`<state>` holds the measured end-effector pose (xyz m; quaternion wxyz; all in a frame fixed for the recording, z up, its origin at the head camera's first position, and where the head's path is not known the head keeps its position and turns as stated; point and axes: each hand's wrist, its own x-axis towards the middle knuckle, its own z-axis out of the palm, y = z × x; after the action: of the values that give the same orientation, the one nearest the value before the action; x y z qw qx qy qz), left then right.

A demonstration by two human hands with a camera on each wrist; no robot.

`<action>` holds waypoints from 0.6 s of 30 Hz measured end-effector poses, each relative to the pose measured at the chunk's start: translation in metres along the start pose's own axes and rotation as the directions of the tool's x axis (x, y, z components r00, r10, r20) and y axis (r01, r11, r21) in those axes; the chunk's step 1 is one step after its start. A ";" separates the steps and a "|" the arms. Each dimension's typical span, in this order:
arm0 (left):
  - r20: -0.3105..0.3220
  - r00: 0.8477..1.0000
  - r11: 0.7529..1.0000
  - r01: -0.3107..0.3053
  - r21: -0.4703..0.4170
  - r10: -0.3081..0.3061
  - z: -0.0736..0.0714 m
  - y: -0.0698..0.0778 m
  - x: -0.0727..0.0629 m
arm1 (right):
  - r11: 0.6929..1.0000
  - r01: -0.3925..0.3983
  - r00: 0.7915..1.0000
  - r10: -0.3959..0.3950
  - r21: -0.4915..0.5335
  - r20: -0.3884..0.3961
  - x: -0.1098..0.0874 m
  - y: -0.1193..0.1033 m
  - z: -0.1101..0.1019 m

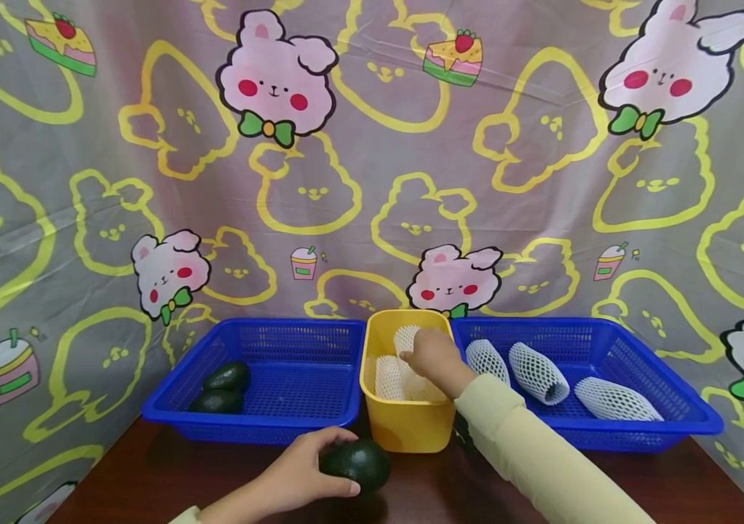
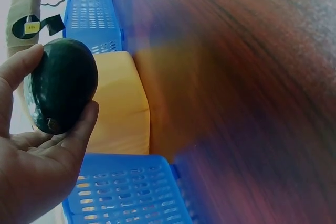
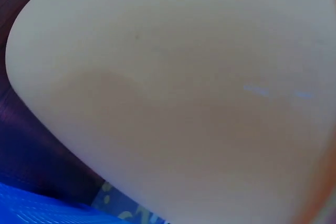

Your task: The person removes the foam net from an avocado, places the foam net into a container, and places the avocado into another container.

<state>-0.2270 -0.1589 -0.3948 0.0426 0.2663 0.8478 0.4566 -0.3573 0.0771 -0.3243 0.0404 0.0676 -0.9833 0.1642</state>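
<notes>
My left hand (image 1: 309,466) holds a dark green avocado (image 1: 362,464) just above the table, in front of the yellow bin (image 1: 410,429). In the left wrist view the thumb and fingers grip the avocado (image 2: 62,85) from either side. Inside the bin, my right hand (image 1: 437,358) pinches a white foam net sleeve (image 1: 406,338); its fingertips are partly hidden. Another foam net sleeve (image 1: 389,378) lies beside it in the bin. A pale, blurred surface (image 3: 168,98) fills most of the right wrist view and hides the right hand there.
The left blue basket (image 1: 306,378) has two bare avocados (image 1: 226,377) at its left end. In the right blue basket (image 1: 673,393) lie three avocados in foam nets (image 1: 539,372). Both baskets flank the bin on the dark wooden table (image 1: 129,473). A patterned curtain (image 1: 359,182) hangs behind.
</notes>
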 end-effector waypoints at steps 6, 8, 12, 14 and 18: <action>-0.013 0.999 1.000 -0.029 0.006 0.029 -0.005 0.003 -0.004 | 0.997 0.071 0.997 -0.070 0.008 -0.045 -0.012 -0.004 -0.014; -0.016 0.999 0.999 -0.033 0.000 0.033 -0.008 0.004 -0.005 | 0.996 0.077 0.995 -0.074 0.044 -0.065 -0.016 -0.004 -0.019; -0.017 1.000 0.999 -0.025 -0.042 0.024 -0.016 0.010 -0.008 | 0.987 0.091 0.990 -0.075 0.134 -0.121 -0.025 -0.005 -0.027; -0.019 1.000 0.998 -0.015 -0.061 0.014 -0.021 0.013 -0.010 | 0.978 0.117 0.983 -0.089 0.173 -0.158 -0.030 -0.005 -0.030; -0.034 0.999 0.996 0.006 -0.084 -0.009 -0.032 0.017 -0.013 | 0.959 0.174 0.971 -0.128 0.224 -0.204 -0.041 -0.005 -0.032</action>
<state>-0.2189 -0.1818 -0.3648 0.0411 0.2531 0.8296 0.4961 -0.3143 0.0881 -0.2968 0.1365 0.1313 -0.9400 0.2838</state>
